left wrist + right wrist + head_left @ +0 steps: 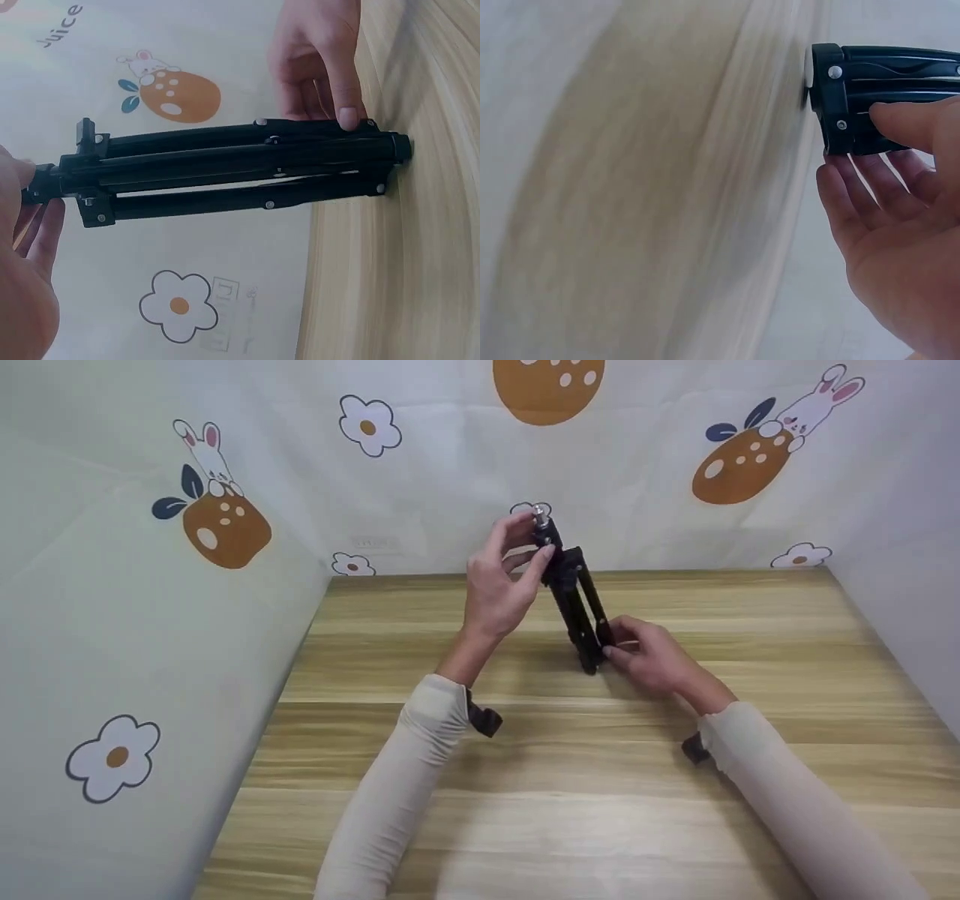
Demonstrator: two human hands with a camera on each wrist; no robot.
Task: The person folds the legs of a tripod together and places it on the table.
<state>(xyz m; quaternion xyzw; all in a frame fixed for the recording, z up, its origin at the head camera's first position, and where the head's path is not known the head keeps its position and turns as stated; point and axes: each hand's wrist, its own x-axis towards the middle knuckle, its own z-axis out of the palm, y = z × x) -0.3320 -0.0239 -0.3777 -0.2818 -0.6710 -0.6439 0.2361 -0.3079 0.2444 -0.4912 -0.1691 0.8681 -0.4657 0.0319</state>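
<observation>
A small black tripod (576,600) with its legs folded together stands on the wooden table, leaning slightly. Its top ends in a silver screw stud (541,516). My left hand (501,585) pinches the tripod's neck just under that stud, thumb on the near side and fingers behind. Low on the legs, my right hand (651,655) grips one leg near its foot between thumb and fingers. In the left wrist view the tripod legs (247,161) lie side by side, with narrow gaps between them. The right wrist view shows the leg ends (840,97) close against the tabletop.
The wood-grain table (570,780) runs back to a pale wall covering (442,472) printed with flowers, fruit and rabbits. A side wall (150,660) stands along the table's left edge. Black straps with small mounts (486,721) sit at both wrists.
</observation>
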